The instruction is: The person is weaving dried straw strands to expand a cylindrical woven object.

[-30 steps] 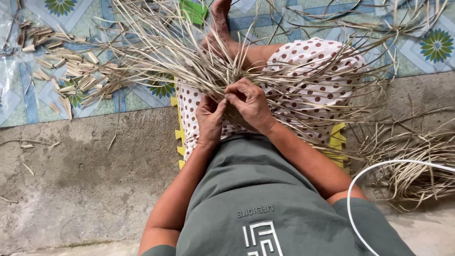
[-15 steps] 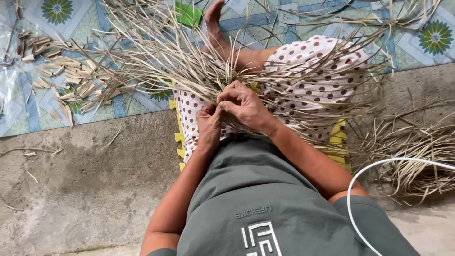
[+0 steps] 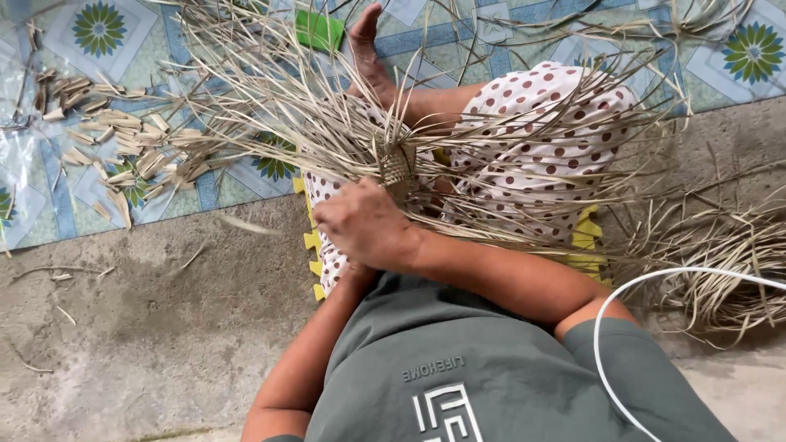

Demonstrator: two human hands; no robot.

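A small woven straw piece (image 3: 397, 166) rests on my lap, and long loose straw strands (image 3: 270, 106) fan out from it to both sides. My right hand (image 3: 364, 223) has crossed to the left, just below the woven piece. Its fingers are curled closed over the strands at the base. My left forearm (image 3: 307, 352) rises from below, and the left hand itself is hidden under the right hand. I sit with legs in white trousers with red dots (image 3: 557, 98), and a bare foot (image 3: 364, 49) is stretched ahead.
Short cut straw pieces (image 3: 123, 139) lie scattered on the patterned floor mat (image 3: 57, 188) at the left. A green object (image 3: 319, 31) is near the foot. A yellow foam mat (image 3: 313, 245) lies under me, a straw pile (image 3: 720, 254) at the right, and a white cable (image 3: 606, 327) loops by my right arm. There is bare concrete (image 3: 139, 311) at the lower left.
My right hand has swung from above the woven piece down and to the left, covering my left hand. The woven piece is now exposed, and a loose strand blurs to the left.
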